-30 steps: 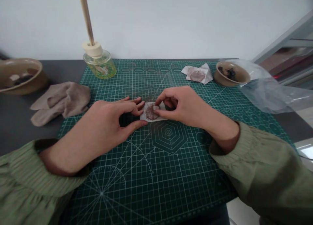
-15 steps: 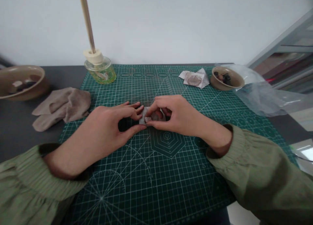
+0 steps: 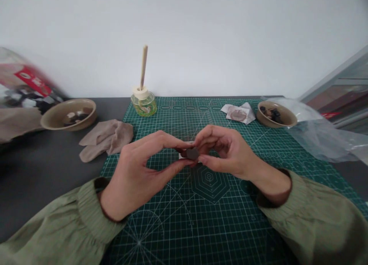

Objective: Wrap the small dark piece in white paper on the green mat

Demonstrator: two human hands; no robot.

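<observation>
A small, flat, dark grey piece [image 3: 192, 153], perhaps a stone, is held up over the green cutting mat [image 3: 161, 234]. My left hand [image 3: 149, 169] pinches it between thumb and fingertips from the left. My right hand [image 3: 227, 152] closes on its right edge with thumb and index finger, the other fingers curled behind. Just beyond the fingertips a bit of whitish paper [image 3: 181, 156] shows, mostly hidden by the hands. The far side of the grey piece is out of sight.
On the left are a tan bowl [image 3: 47, 121] of small dark and pale pieces, a crumpled brown cloth [image 3: 115, 136] and a red-labelled bag [image 3: 33, 81]. A reed diffuser [image 3: 145, 104], stained paper [image 3: 240, 113], another bowl [image 3: 280, 123] and clear plastic [image 3: 324, 142] stand farther back.
The view has shifted left and up. Both hands have come off the whitish paper on the mat and now hold the dark grey piece between them.
</observation>
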